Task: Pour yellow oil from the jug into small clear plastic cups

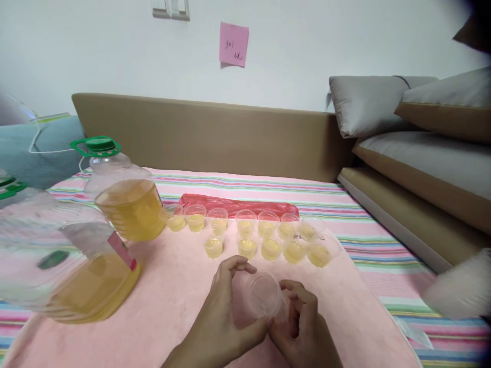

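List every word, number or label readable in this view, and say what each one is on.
"301" on the pink sticky note on the wall; the smaller handwriting beneath it is too unclear to read.
Red and white label on the nearer oil bottle: print too blurred to read.
Farther oil bottle, the clear cup in the hands, and the filled cups: no text visible.

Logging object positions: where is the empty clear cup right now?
The empty clear cup is low and centre in the head view, held between left hand and right hand, before the filled cups.
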Available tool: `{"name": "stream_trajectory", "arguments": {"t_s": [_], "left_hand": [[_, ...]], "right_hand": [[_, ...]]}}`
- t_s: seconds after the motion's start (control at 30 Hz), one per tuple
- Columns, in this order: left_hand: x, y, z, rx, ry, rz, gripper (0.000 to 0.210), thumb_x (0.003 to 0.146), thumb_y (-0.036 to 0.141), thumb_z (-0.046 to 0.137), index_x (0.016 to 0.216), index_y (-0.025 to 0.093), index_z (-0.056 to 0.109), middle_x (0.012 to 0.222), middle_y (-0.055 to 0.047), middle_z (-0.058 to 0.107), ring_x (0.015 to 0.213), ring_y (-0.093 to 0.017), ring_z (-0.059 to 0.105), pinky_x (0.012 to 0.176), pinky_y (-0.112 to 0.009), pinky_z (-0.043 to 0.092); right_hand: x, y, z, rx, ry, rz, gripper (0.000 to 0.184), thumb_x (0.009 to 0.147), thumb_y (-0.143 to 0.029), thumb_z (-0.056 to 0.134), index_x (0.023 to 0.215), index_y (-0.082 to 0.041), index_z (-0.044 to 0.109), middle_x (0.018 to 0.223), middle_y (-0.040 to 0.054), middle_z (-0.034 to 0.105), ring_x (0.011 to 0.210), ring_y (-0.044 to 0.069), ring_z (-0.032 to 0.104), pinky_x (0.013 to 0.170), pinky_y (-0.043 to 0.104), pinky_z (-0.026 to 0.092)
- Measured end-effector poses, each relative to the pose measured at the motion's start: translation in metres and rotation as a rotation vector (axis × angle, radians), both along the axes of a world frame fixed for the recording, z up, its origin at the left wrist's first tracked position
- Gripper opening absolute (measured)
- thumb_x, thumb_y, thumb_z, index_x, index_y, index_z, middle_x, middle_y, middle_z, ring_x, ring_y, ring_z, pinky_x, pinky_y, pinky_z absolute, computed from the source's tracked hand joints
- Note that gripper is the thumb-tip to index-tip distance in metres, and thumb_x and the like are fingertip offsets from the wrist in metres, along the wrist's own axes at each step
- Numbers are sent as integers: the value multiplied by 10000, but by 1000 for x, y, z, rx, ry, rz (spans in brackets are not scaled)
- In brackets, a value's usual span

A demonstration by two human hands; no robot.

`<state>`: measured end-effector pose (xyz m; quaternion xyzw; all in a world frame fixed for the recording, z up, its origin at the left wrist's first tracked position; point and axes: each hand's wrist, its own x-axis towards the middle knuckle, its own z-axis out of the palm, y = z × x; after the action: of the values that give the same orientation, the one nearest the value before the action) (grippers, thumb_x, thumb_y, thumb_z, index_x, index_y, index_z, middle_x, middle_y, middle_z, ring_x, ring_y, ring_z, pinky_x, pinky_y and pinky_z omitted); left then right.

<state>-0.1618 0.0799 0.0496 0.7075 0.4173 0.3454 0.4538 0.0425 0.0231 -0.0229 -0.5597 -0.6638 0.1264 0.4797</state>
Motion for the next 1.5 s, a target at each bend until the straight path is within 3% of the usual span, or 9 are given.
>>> {"name": "stream_trajectory", "arguments": {"t_s": [0.3, 0.5, 0.67, 0.77, 0.93, 1.17, 1.3, 1.43, 1.5], "left_hand": [[0, 1, 2, 24, -46, 30, 769, 812, 259, 776, 1383, 404, 283, 1399, -34, 470, 1400, -293, 472, 1240, -668, 310], [-13, 10, 9, 181, -38, 132, 755, 868, 383, 803, 1413, 446, 284, 1451, -38, 475, 1410, -302, 494, 1201, -664, 361], [-31, 19, 18, 279, -68, 217, 702, 900, 397, 782, 1408, 426, 298, 1429, -57, 542, 1408, -317, 503, 1166, -675, 360], [-37, 22, 22, 305, -43, 235, 699, 898, 403, 780, 1407, 418, 302, 1429, -71, 544, 1405, -331, 501, 1145, -689, 376], [-37, 19, 22, 257, 58, 191, 720, 891, 409, 781, 1414, 429, 288, 1441, -58, 496, 1443, -322, 474, 1211, -721, 328], [-27, 8, 12, 189, 228, 118, 684, 856, 365, 762, 1396, 449, 350, 1436, -39, 480, 1387, -359, 459, 1174, -731, 391], [-24, 6, 10, 185, 328, 58, 721, 862, 336, 757, 1420, 463, 319, 1442, -30, 506, 1357, -364, 436, 1140, -690, 430], [-22, 8, 9, 187, 344, 62, 751, 855, 325, 764, 1427, 478, 303, 1470, -18, 480, 1374, -355, 403, 1153, -668, 420], [-21, 9, 8, 185, 333, 62, 753, 859, 329, 764, 1429, 485, 298, 1474, -13, 474, 1382, -349, 398, 1160, -665, 415]], "right_hand": [[3, -1, -4, -35, -44, -53, 432, 1025, -386, 597, 1400, -295, 403, 1217, 44, 688, 498, 148, 536, 471, 291, 477], [14, -1, -6, -185, -19, -88, 472, 985, -427, 635, 1382, -300, 413, 1205, 45, 690, 642, 202, 644, 566, 320, 525], [24, -1, 4, -284, -9, -139, 524, 971, -543, 673, 1372, -284, 456, 1133, 47, 714, 731, 249, 710, 654, 367, 560], [26, 0, 15, -208, 76, -193, 553, 958, -590, 712, 1342, -274, 470, 1154, 67, 720, 630, 212, 651, 581, 344, 515], [40, 7, 34, 17, 317, -173, 564, 932, -460, 832, 1259, -294, 404, 1350, 131, 650, 474, 69, 463, 454, 239, 457], [83, 16, 54, 184, 369, -255, 621, 797, -402, 964, 1092, -251, 438, 1219, 164, 671, 397, 22, 433, 365, 165, 411], [109, 18, 55, 238, 399, -314, 698, 731, -387, 991, 1065, -263, 391, 1155, 146, 674, 391, 18, 426, 361, 147, 380], [129, 17, 52, 245, 460, -428, 791, 666, -410, 1012, 1096, -282, 361, 1047, 30, 603, 409, 32, 429, 358, 147, 350], [139, 18, 51, 260, 451, -491, 825, 653, -431, 1001, 1130, -293, 342, 1067, 26, 595, 424, 43, 443, 376, 156, 369]]}}
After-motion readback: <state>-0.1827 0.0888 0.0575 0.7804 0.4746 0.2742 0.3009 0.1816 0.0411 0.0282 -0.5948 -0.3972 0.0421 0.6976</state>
